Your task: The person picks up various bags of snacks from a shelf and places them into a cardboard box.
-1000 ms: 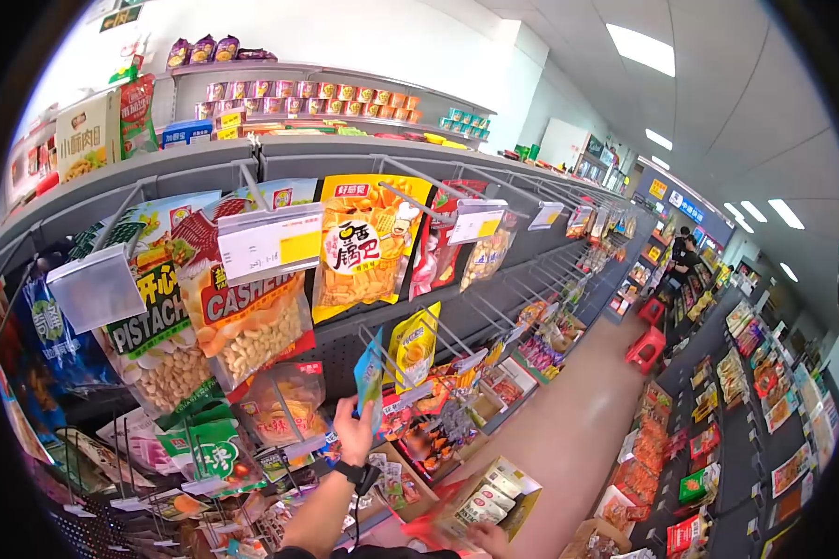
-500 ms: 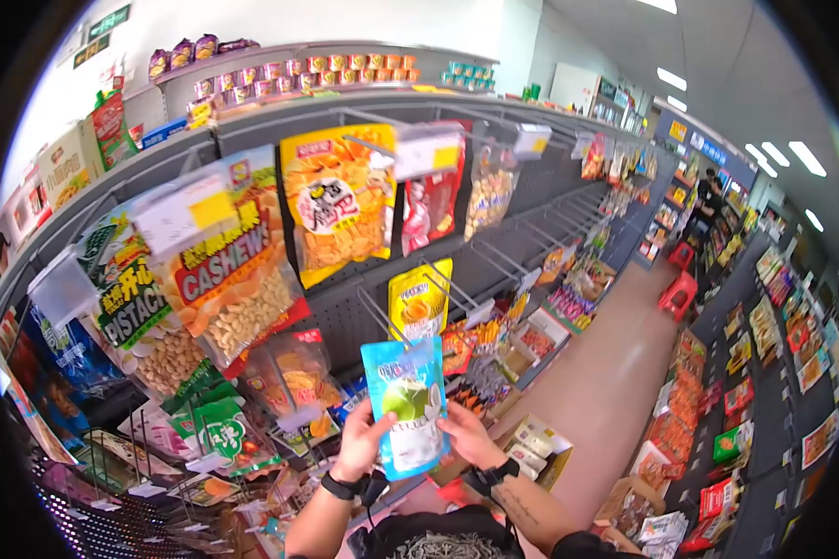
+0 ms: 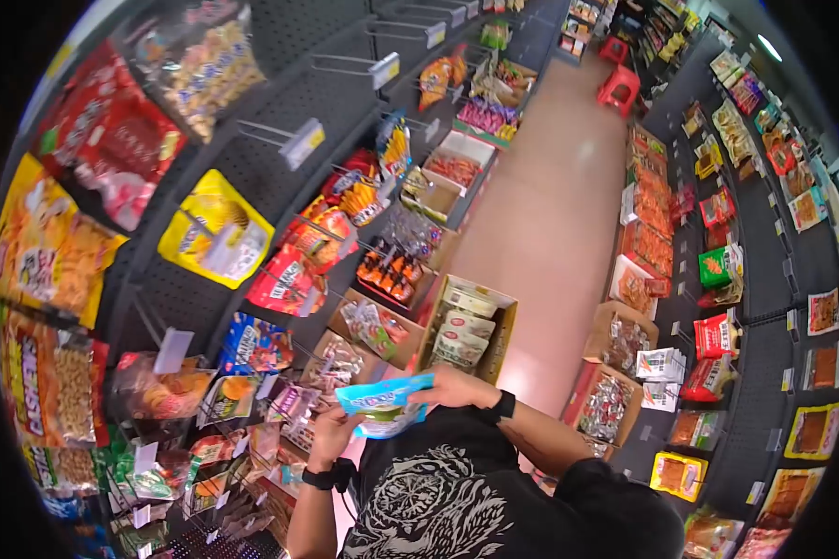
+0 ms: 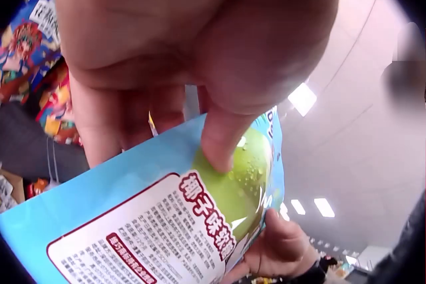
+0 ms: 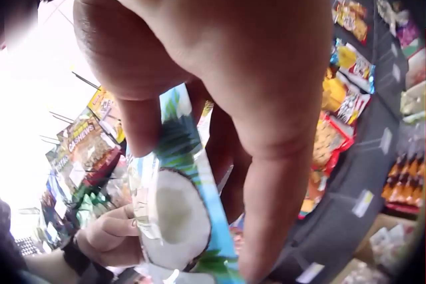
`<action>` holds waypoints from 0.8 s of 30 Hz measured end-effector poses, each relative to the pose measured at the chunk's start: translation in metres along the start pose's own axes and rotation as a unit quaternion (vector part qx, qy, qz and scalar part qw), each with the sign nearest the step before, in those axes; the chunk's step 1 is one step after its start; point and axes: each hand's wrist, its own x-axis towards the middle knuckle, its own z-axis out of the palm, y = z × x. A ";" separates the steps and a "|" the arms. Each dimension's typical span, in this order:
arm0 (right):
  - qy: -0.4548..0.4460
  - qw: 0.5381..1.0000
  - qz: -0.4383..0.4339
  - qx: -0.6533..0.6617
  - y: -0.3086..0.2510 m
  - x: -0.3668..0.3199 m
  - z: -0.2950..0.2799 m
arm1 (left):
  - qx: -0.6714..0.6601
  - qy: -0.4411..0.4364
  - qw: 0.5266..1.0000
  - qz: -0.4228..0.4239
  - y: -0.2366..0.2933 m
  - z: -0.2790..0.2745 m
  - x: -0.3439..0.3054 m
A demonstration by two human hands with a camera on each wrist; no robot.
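Note:
Both hands hold a light blue candy bag [image 3: 382,407] low in front of the dark shirt. My left hand [image 3: 328,434] grips one side of it and my right hand [image 3: 457,386] the other. In the left wrist view, the left thumb presses on the bag [image 4: 143,221] beside a green coconut picture, and a white panel of printed text faces the camera. The right wrist view shows a halved coconut printed on the bag [image 5: 176,214], pinched between the right thumb and fingers. The left hand [image 5: 110,237] appears beyond it.
Hanging snack bags, among them a yellow pouch [image 3: 216,229], line the rack on the left. An open carton of packets [image 3: 466,328] stands by the aisle floor [image 3: 541,214]. More snacks fill the right-hand shelves; red stools [image 3: 617,91] stand farther down.
The left hand first held the bag alone by the rack. The right hand then joined, with the bag upright. Now the bag is tilted nearer the chest, and the head view has turned down and right.

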 end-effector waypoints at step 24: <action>0.322 0.917 0.102 -0.213 0.314 0.009 -0.072 | 0.136 0.141 0.981 -0.018 0.013 -0.009 0.031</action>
